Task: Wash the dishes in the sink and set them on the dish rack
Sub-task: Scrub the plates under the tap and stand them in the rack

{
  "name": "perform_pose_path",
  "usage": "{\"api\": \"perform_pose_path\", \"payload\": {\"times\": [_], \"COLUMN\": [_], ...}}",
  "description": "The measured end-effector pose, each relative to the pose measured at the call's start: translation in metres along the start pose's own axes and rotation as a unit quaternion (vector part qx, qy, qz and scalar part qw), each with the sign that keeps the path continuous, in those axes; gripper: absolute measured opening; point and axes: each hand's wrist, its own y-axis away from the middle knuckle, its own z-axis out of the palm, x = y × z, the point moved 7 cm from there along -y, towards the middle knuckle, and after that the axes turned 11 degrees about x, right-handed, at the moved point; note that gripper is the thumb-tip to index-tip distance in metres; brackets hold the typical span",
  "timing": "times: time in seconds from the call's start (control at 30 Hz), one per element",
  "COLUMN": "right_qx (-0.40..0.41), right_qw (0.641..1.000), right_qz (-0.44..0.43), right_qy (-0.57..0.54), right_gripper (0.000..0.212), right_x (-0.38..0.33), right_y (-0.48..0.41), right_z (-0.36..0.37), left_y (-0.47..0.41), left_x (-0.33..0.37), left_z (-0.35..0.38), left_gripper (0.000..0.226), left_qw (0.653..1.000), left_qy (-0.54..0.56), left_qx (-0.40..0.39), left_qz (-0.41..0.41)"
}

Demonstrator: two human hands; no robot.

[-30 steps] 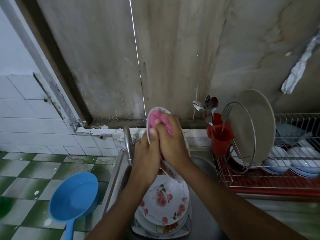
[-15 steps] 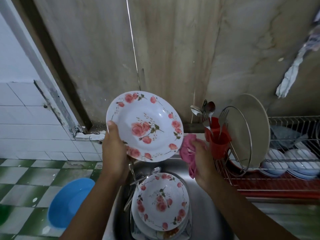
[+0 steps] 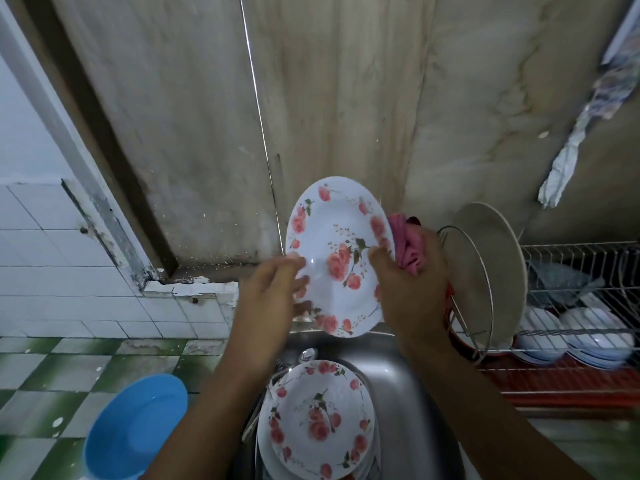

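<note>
A white plate with pink roses (image 3: 337, 251) is held upright above the steel sink (image 3: 408, 386), its face toward me. My left hand (image 3: 268, 299) touches its left lower rim with fingers spread and blurred. My right hand (image 3: 412, 289) grips the plate's right rim, thumb on the face, and holds a pink cloth (image 3: 405, 244) bunched behind the rim. A stack of rose-pattern plates (image 3: 320, 424) lies in the sink below, with cutlery partly hidden under it.
A wire dish rack (image 3: 571, 341) on a red tray stands to the right, holding a large beige plate (image 3: 491, 268) upright and several white bowls (image 3: 588, 337). A blue plastic dipper (image 3: 135, 427) sits lower left on the green checkered counter.
The plate has moved right and turned more edge-on. My right hand with the cloth came up and took its right rim; my left hand's grip loosened on the left rim.
</note>
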Motion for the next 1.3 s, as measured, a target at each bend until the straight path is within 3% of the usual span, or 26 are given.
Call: {"api": "perform_pose_path", "payload": {"times": [0.07,0.13,0.23,0.3,0.4,0.47,0.53,0.6,0.7,0.77,0.9,1.03,1.13,1.3], "right_qx": [-0.023,-0.061,-0.150,-0.204,-0.258,-0.231,-0.148,-0.092,-0.111,-0.123,-0.065,-0.066,-0.021,-0.130], "right_qw": [0.990,0.952,0.904,0.900,0.913,0.939,0.967,0.969,0.969,0.969,0.968,0.986,0.987,0.939], "right_qz": [-0.120,-0.247,-0.321,-0.291,-0.230,-0.176,-0.087,-0.036,-0.097,-0.118,0.023,0.042,0.111,0.175], "right_qy": [0.066,0.172,0.240,0.251,0.218,0.186,0.189,0.225,0.196,0.179,0.241,0.146,0.117,0.265], "right_gripper": [0.029,0.029,0.052,0.059,0.048,0.038,0.033,0.036,0.032,0.028,0.040,0.050,0.035,0.043], "right_x": [-0.008,-0.011,0.003,0.019,0.036,0.047,0.059,0.065,0.051,0.053,0.086,0.077,0.093,0.137], "right_y": [0.016,0.039,0.065,0.070,0.076,0.066,0.043,0.035,0.067,0.072,0.039,0.083,0.067,-0.006], "right_z": [0.008,0.016,0.028,0.028,0.016,0.009,0.006,0.010,0.019,0.018,0.011,0.020,0.020,0.034], "left_y": [0.008,0.009,0.001,-0.005,-0.013,-0.018,-0.018,-0.017,-0.017,-0.018,-0.012,-0.008,-0.007,0.001], "left_x": [0.004,0.007,0.005,-0.007,-0.016,-0.018,-0.022,-0.022,-0.022,-0.025,-0.026,-0.026,-0.032,-0.034], "left_z": [0.025,0.040,0.040,0.032,0.016,0.011,0.006,0.004,0.000,-0.004,-0.004,-0.004,-0.009,-0.017], "left_gripper": [0.024,0.042,0.059,0.046,0.032,0.030,0.027,0.029,0.036,0.041,0.036,0.037,0.038,0.033], "left_qw": [0.995,0.986,0.976,0.972,0.959,0.956,0.955,0.957,0.955,0.953,0.954,0.952,0.951,0.978], "left_qy": [0.051,0.098,0.153,0.145,0.178,0.185,0.177,0.157,0.134,0.138,0.132,0.106,0.110,0.035], "left_qx": [-0.067,-0.087,-0.006,0.068,0.142,0.162,0.185,0.205,0.238,0.244,0.251,0.287,0.285,0.207], "left_qz": [-0.051,-0.098,-0.152,-0.171,-0.167,-0.160,-0.149,-0.132,-0.118,-0.117,-0.092,-0.033,-0.039,-0.019]}}
